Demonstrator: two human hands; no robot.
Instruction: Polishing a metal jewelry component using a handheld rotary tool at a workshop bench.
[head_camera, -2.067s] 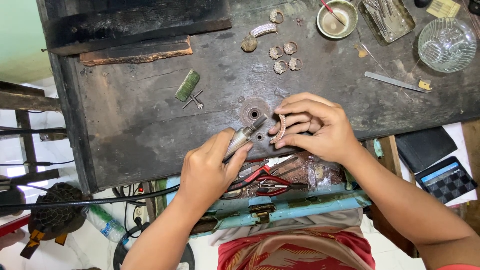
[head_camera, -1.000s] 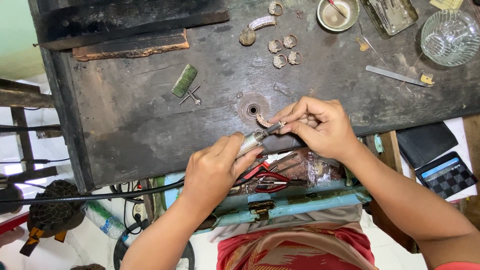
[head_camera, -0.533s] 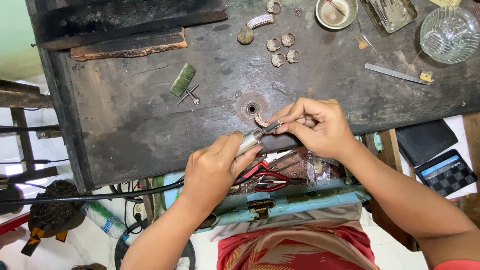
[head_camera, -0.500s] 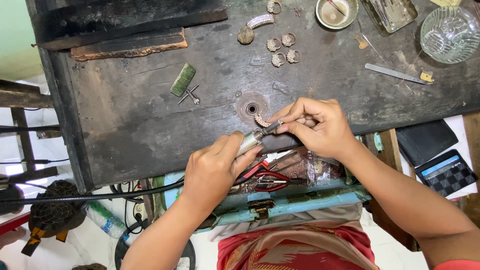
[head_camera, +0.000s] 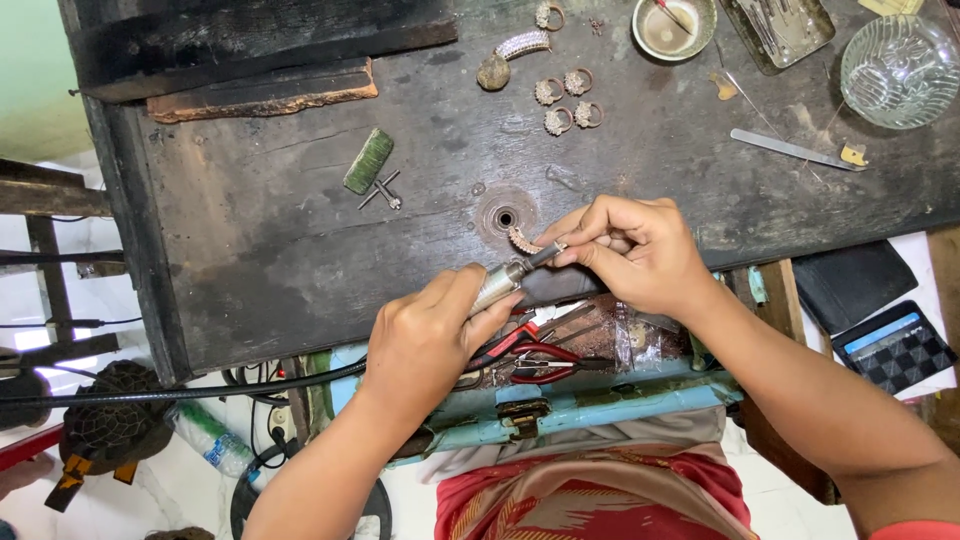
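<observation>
Left hand: the left hand (head_camera: 425, 335) is wrapped tight round the silver metal handpiece of a rotary tool (head_camera: 497, 284); the fingers are closed on its barrel; its thin dark tip points up and right toward the other hand
Right hand: the right hand (head_camera: 640, 250) has thumb and fingertips pinched together on a small stone-set curved piece of jewellery (head_camera: 523, 241); the piece sits at the front edge of the bench, just below the round hole in the bench top (head_camera: 505, 217)
Contact: the tool tip meets the curved piece right at the pinching fingertips; whether it touches metal or skin cannot be told
Cable: a black flexible shaft (head_camera: 180, 392) runs from the handpiece off to the left
Bench: a dark, worn wooden workbench (head_camera: 250, 250) bears it all
Further back: a cluster of small stone-set rings (head_camera: 565, 100); a green ribbed block (head_camera: 368, 160); a small round metal bowl (head_camera: 674, 27); a clear cut-glass dish (head_camera: 898, 72); a flat metal file (head_camera: 790, 150)
Drawer below: red-handled pliers (head_camera: 535, 360) lie in a pale blue drawer (head_camera: 600, 405) under the hands
</observation>
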